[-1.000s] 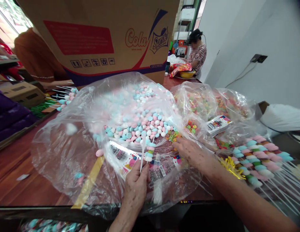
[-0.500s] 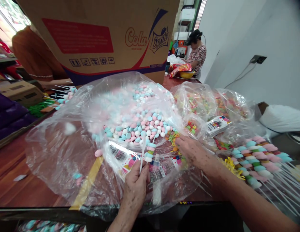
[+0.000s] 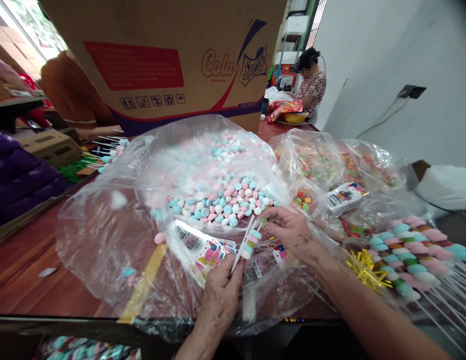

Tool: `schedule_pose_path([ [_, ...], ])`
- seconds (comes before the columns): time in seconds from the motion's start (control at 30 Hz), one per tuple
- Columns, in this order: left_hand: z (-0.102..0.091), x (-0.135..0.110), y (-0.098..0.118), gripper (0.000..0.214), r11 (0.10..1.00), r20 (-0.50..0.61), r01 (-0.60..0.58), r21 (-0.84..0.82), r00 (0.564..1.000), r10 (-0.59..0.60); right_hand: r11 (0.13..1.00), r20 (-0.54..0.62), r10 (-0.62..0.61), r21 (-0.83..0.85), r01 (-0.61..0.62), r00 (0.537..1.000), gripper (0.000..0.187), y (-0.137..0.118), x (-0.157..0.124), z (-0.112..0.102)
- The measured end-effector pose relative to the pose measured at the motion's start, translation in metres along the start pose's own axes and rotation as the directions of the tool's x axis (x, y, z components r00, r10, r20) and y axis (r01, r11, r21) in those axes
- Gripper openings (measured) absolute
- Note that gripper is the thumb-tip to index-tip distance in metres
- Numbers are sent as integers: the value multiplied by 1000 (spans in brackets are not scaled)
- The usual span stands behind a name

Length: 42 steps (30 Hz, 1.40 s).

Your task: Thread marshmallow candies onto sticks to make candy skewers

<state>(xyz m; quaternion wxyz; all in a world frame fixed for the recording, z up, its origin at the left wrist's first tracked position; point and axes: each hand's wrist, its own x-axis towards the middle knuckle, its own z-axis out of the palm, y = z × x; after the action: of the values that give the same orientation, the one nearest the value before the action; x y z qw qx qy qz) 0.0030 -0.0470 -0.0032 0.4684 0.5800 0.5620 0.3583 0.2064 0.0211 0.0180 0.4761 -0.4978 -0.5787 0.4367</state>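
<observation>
My left hand (image 3: pixel 223 285) is closed around white sticks, and one of them carries a short stack of blue, pink, green and white candies (image 3: pixel 251 243). Between the fingertips of my right hand (image 3: pixel 289 230) is a small green gummy ring (image 3: pixel 263 220), held close to that stick's bare tip. Just beyond the hands, pink, blue and white candies (image 3: pixel 221 202) spill from a large clear plastic bag (image 3: pixel 161 150). Printed wrappers (image 3: pixel 198 250) lie beneath the plastic, beside my left hand.
Finished candy skewers (image 3: pixel 409 250) are stacked at right, beside gold ties (image 3: pixel 368 270). Bags of gummy rings (image 3: pixel 311 155) and a wrapper stack (image 3: pixel 345 195) sit behind. A large cardboard box (image 3: pixel 172 65) stands at the back. Another person (image 3: pixel 311 87) sits at the far end.
My right hand has moved left from the gummy rings to the stick tip, a green ring now in its fingers. My left hand has tilted the skewer to the right. The view shifted slightly.
</observation>
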Motion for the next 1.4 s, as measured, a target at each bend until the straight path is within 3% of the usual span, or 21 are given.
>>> schedule_pose_path([
  [0.23,2,1,-1,30,1000,-6,-1,12,1000,1,976,-66,-70,-213,54,995,22,-2,-9,0],
  [0.5,2,2,-1,30,999,-9,-5,39,1000,6,968,-68,-208,-157,195,976,16,-8,-10,7],
  [0.67,-1,1,3,31,998,5,1,61,1000,-1,933,7,-328,-153,325,945,15,-7,-7,-2],
  [1.07,-3,1,3,34,1000,31,15,10,999,-15,975,178,-223,58,216,958,11,-5,-2,-14],
  [1.23,-3,1,1,34,998,27,8,-63,1000,-7,977,239,-199,-32,213,950,8,-7,-3,-18],
  [1.4,-2,2,-5,34,996,32,-7,-92,999,10,955,162,-227,-156,252,960,9,-7,-10,-14],
])
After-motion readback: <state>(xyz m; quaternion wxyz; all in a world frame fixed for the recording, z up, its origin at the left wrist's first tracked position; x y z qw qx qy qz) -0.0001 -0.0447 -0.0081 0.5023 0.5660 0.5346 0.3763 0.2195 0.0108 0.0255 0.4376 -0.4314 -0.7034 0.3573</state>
